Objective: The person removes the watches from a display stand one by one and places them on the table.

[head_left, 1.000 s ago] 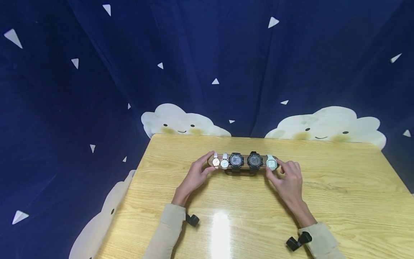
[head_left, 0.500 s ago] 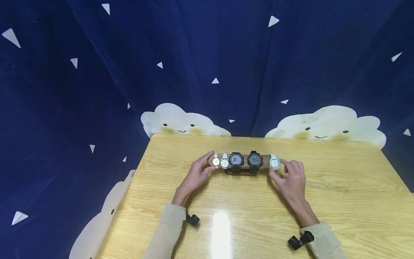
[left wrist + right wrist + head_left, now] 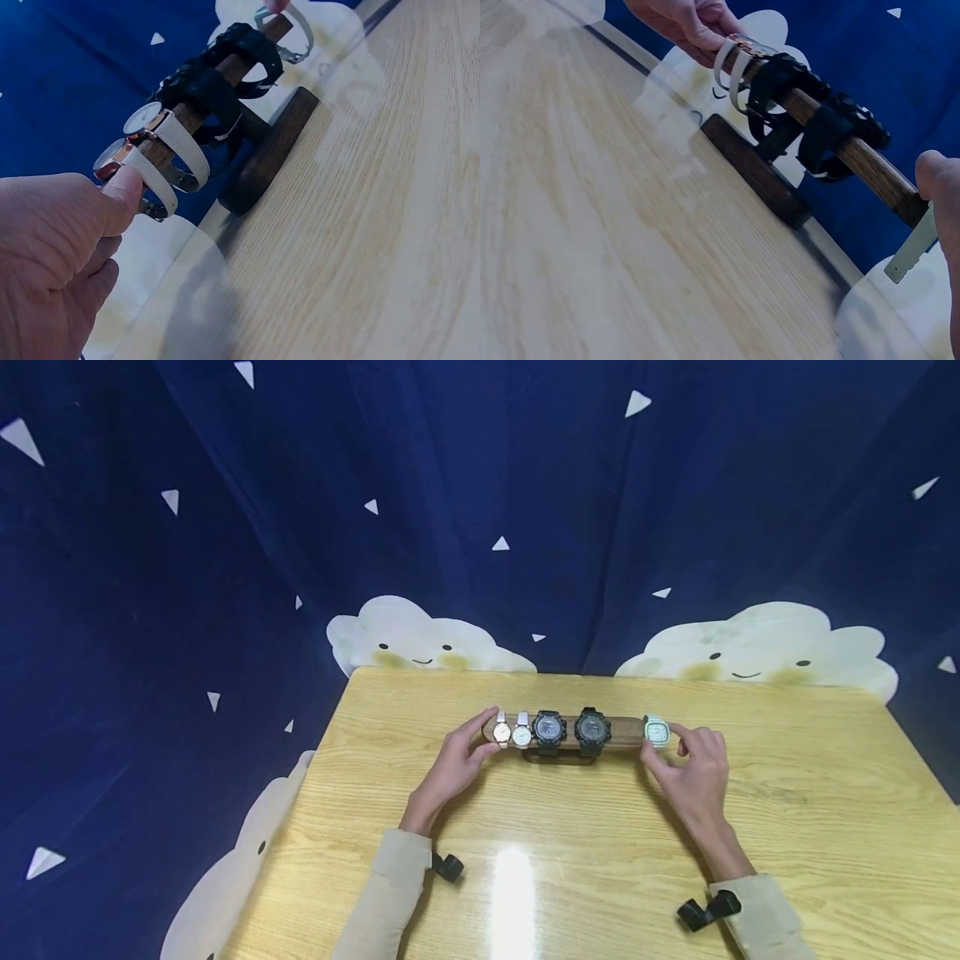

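A wooden watch stand [image 3: 626, 733] with a dark base [image 3: 271, 154] stands on the table. My left hand [image 3: 454, 763] grips its left end, thumb and fingers around the first white-strapped watch [image 3: 502, 732]. Beside that hangs another white-strapped watch [image 3: 522, 735], then a black watch [image 3: 550, 730] and a second black watch [image 3: 592, 731]. With thumb and forefinger, my right hand [image 3: 693, 772] pinches a pale mint square watch [image 3: 656, 732] at the bar's right end. In the right wrist view its strap [image 3: 911, 251] hangs at the bar's tip, the watch face hidden by the thumb.
The light wooden table [image 3: 600, 860] extends around the stand on every side. A dark blue curtain [image 3: 480, 485] with white triangles and clouds closes off the back and left. Small black devices sit on both wrists.
My right hand has slid the mint watch rightward along the bar to its end, widening the gap from the black watches. My left hand keeps its place on the stand's left end.
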Available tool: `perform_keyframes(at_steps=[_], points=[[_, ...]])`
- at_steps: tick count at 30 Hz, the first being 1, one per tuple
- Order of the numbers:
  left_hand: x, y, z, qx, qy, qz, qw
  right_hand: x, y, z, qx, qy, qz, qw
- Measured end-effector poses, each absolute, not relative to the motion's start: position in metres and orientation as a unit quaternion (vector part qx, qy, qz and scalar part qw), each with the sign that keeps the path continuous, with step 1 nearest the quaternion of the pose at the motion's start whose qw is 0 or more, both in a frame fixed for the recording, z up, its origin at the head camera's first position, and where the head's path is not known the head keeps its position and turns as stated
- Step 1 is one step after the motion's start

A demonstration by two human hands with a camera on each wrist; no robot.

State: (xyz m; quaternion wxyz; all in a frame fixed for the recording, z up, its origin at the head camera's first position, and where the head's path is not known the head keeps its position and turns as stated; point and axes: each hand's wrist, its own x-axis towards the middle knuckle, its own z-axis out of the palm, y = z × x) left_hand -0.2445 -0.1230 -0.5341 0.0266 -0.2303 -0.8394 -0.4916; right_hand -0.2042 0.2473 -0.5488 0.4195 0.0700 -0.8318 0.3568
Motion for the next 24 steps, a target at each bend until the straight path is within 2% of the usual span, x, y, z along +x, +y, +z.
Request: perform_keyframes(at_steps=[9, 24], points=[[-0.245, -0.124, -0.534, -0.232, -0.84, -0.489, 0.029, -0.209, 0.257, -0.553, 0.058, -0.819, 0.361, 0.442], [-0.246, -0.124, -0.536, -0.22, -0.841, -0.494, 0.014, -0.21, 0.268, -0.56, 0.034, -0.85, 0.329, 0.41]])
